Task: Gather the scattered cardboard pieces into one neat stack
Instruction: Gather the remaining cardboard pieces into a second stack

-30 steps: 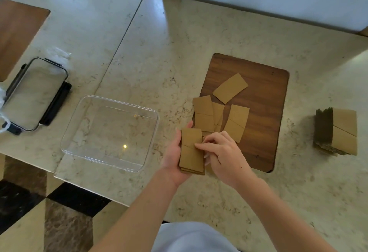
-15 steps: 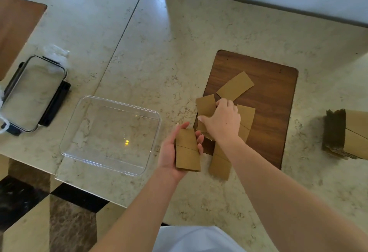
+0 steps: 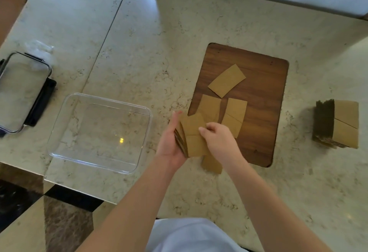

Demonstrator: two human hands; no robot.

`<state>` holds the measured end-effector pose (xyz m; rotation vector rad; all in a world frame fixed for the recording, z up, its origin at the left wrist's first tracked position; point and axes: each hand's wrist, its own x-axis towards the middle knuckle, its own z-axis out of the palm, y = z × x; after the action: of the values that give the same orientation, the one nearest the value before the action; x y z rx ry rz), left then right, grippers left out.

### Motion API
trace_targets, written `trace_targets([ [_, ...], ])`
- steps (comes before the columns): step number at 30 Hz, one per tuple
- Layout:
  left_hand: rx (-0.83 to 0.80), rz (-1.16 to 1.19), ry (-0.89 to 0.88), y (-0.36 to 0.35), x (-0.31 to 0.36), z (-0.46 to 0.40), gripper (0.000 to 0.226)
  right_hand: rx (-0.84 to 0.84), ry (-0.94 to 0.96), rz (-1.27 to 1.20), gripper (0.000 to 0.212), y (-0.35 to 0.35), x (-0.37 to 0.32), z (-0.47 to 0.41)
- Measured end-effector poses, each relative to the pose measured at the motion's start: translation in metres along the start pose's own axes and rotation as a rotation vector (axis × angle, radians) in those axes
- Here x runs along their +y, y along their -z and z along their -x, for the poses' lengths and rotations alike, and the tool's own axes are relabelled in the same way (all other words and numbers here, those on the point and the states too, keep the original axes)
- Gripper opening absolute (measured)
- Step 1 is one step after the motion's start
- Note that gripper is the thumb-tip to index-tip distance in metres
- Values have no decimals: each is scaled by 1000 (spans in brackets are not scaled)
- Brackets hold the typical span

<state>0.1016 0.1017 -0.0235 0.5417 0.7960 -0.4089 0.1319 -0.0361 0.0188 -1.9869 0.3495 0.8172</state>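
Note:
My left hand [image 3: 170,142] cradles a small stack of brown cardboard pieces [image 3: 192,139] just left of the wooden board [image 3: 262,112]. My right hand [image 3: 218,140] pinches the top piece of that stack, laying it on. Loose pieces lie on the board: one tilted at the far side [image 3: 227,80], one at the board's left edge [image 3: 211,107], one in the middle [image 3: 235,116]. Another piece [image 3: 211,165] lies on the counter under my right wrist, partly hidden.
A clear plastic container [image 3: 99,132] stands empty to the left. Its lid [image 3: 22,92] lies further left near the counter edge. A tall stack of cardboard pieces [image 3: 338,124] sits at the right. The counter's front edge drops to a tiled floor at lower left.
My right hand reached onto the board, picked up a piece and brought it back onto the stack in my left hand. One piece now lies on the counter below the board.

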Motion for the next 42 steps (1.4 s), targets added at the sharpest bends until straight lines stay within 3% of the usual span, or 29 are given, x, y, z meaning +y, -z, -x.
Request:
trace_targets([
  [3, -61, -51, 44, -2, -4, 1, 32, 70, 158, 281, 23, -3, 6, 11],
  [7, -49, 23, 96, 2, -8, 3, 52, 255, 196, 427, 27, 18, 2, -10],
  [12, -40, 69, 106, 4, -7, 10, 26, 329, 135, 636, 80, 23, -6, -59],
  [14, -18, 75, 87, 6, -7, 11, 26, 331, 126, 722, 91, 19, -6, -71],
  [20, 0, 39, 63, 12, -4, 14, 29, 411, 256, 875, 90, 20, -7, -80],
  [22, 10, 26, 63, 13, -2, 15, 30, 391, 279, 756, 77, 22, -6, -79],
  [25, 14, 20, 70, 14, 0, 14, 28, 209, 198, 271, 50, 32, -6, -75],
  [30, 30, 87, 123, 17, 2, 10, 40, 190, 183, -141, 34, 52, -6, -52],
  [37, -156, -53, 177, 6, 2, 7, 83, -133, 145, -45, 33, 29, -13, -11],
  [42, -201, -140, 170, 2, 1, 11, 49, -73, 138, -78, 40, 22, -4, -13],
])
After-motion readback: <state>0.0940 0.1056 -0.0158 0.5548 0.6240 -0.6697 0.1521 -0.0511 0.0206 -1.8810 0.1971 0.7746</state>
